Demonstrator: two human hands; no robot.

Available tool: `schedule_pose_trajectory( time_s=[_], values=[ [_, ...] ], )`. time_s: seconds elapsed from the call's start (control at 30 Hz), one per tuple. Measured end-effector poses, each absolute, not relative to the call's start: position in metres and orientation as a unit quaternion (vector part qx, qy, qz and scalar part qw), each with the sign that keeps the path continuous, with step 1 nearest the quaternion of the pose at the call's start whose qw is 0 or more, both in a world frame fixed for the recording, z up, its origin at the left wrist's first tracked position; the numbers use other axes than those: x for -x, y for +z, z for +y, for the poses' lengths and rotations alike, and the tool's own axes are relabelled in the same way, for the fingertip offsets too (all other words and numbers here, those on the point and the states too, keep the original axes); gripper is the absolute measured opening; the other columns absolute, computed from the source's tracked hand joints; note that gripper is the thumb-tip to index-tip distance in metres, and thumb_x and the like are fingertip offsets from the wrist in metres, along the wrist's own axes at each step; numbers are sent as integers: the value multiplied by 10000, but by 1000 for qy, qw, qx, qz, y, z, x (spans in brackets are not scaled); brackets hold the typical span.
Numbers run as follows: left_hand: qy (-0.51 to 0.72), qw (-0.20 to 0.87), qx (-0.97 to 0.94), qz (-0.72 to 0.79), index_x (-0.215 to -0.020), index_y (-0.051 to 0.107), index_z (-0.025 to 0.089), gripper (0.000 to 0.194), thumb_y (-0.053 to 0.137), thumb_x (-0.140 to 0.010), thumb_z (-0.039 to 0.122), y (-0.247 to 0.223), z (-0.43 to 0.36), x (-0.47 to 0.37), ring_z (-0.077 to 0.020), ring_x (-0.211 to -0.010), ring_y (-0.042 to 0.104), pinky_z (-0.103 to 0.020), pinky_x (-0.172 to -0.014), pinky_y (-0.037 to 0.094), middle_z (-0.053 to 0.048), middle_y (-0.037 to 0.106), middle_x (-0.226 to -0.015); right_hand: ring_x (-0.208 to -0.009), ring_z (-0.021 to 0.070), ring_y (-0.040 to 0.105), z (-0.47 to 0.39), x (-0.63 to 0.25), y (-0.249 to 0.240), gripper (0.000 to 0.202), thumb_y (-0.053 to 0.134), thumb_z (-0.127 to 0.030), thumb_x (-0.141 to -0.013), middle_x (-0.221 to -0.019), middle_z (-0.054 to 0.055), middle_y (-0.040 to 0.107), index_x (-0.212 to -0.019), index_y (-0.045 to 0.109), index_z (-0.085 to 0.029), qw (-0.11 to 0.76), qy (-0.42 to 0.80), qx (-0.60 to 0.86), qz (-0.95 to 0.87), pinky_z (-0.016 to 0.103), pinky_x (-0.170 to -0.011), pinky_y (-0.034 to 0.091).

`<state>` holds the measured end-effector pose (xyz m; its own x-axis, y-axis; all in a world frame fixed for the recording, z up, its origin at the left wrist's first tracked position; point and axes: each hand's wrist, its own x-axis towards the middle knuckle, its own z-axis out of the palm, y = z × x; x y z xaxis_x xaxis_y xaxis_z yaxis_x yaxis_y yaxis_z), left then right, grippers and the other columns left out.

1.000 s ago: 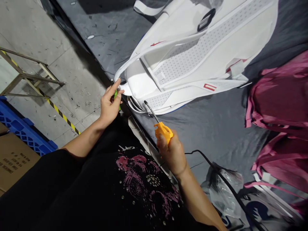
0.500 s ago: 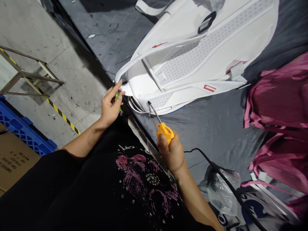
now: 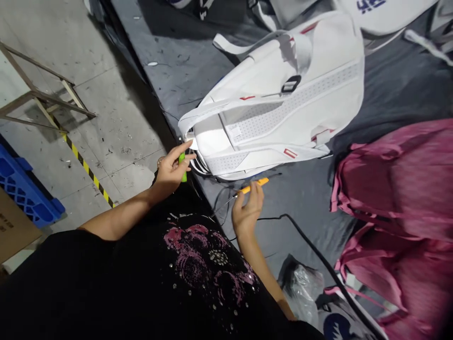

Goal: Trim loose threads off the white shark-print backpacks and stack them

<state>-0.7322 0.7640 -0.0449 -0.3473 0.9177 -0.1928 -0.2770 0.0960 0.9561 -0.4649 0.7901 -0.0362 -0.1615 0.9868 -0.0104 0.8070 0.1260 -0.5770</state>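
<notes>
A white backpack [image 3: 265, 108] lies on the dark grey cloth [image 3: 297, 193], its dotted back panel and straps facing up. My left hand [image 3: 171, 170] is at the backpack's near left end, closed on a bright green tool [image 3: 183, 167], with its fingertips by the white top loop. Below the backpack's lower edge my right hand [image 3: 248, 208] pinches an orange-handled tool [image 3: 261, 182], whose metal part points down and left, away from the bag. A black cable [image 3: 304, 238] runs right from beside my right hand.
Pink backpacks [image 3: 399, 179] lie at the right. Clear plastic [image 3: 306, 288] sits at the lower right. More white bags [image 3: 385, 14] are along the top. On the floor at left are a metal-framed stool [image 3: 46, 99], a blue pallet [image 3: 28, 189] and a cardboard box [image 3: 16, 226].
My right hand has turned the orange tool away from the backpack, and its grip has changed. My left hand still holds the green tool. The camera view has shifted, showing more bags at the top.
</notes>
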Motion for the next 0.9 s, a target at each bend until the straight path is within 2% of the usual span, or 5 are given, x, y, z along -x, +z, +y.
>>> schedule_pose_trajectory(
  time_s=[0.3, 0.47, 0.63, 0.77, 0.9],
  values=[
    [616, 647, -171, 416, -1414, 578, 245, 572, 507, -967, 595, -24, 744, 667, -273, -1342, 565, -452, -1177, 427, -125, 625, -1404, -926, 228, 655, 811, 527, -5, 420, 438, -205, -954, -993, 98, 683, -1343, 594, -236, 96, 270, 276, -917, 417, -805, 571],
    [597, 670, -158, 412, -1432, 562, 274, 616, 552, -929, 629, -41, 736, 672, -262, -1183, 674, -396, -991, 573, -131, 660, -1352, -847, 214, 673, 839, 518, 4, 210, 591, -359, -913, -928, 64, 657, -1076, 606, -229, 210, 304, 376, -850, 424, -789, 576],
    [593, 617, -17, 517, -1195, 646, 198, 549, 590, -887, 649, -100, 754, 701, -298, -1154, 684, -467, -931, 588, -192, 668, -1305, -693, 162, 660, 882, 525, 3, 356, 587, -523, -880, -860, -2, 572, -1081, 510, -239, 346, 389, 532, -668, 343, -616, 564],
    [576, 676, 8, 460, -1043, 648, 198, 602, 604, -816, 755, -122, 799, 697, -328, -1193, 659, -508, -987, 548, -183, 710, -1200, -810, 173, 690, 913, 541, -7, 421, 592, -576, -860, -971, 35, 633, -1102, 537, -236, 322, 479, 508, -640, 324, -642, 583],
    [625, 599, -8, 500, -1154, 599, 216, 509, 741, -808, 561, -110, 821, 678, -291, -1277, 594, -469, -1043, 509, -115, 668, -1299, -763, 141, 677, 924, 549, -18, 427, 659, -597, -833, -937, 23, 651, -1007, 531, -228, 273, 509, 513, -635, 289, -625, 577]
  ],
)
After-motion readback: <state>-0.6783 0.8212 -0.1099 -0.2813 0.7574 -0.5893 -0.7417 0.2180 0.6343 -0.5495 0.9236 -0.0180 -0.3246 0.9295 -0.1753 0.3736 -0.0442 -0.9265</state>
